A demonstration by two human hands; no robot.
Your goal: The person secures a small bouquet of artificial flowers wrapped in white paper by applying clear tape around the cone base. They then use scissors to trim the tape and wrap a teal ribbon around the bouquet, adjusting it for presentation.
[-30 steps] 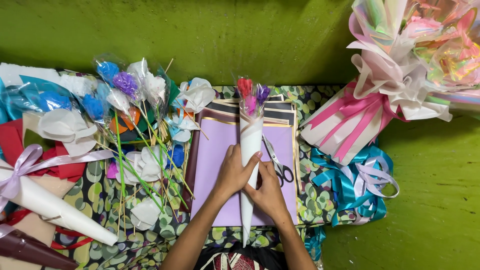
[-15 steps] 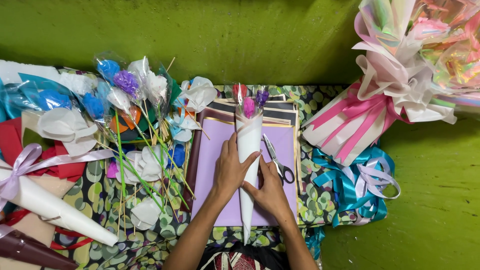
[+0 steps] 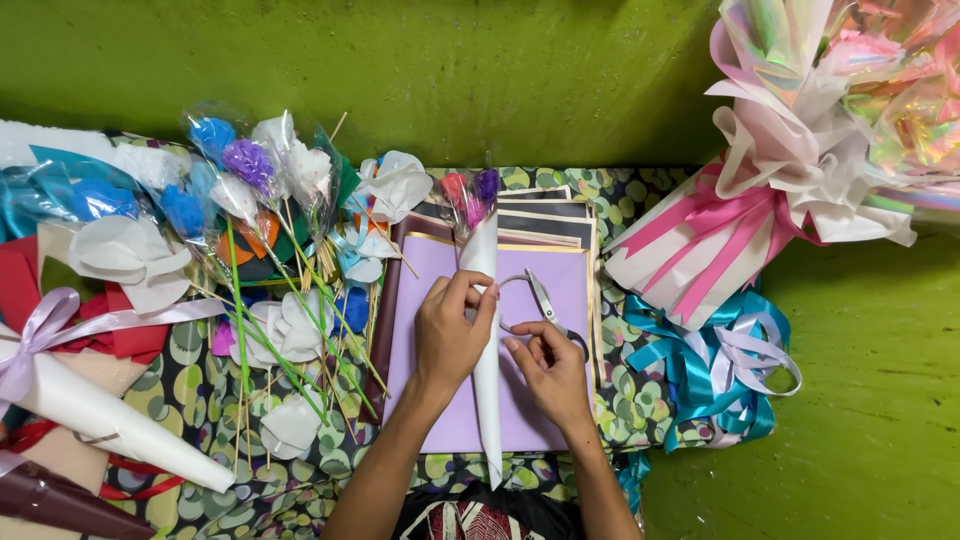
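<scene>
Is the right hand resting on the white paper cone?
No, the right hand is at the scissors, while the left hand holds the white cone.

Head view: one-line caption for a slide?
Left hand holds a white paper cone of flowers on lilac paper; right hand touches scissors.

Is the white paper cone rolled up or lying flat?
Rolled: the white paper cone tapers to a point, flowers at its wide end.
</scene>
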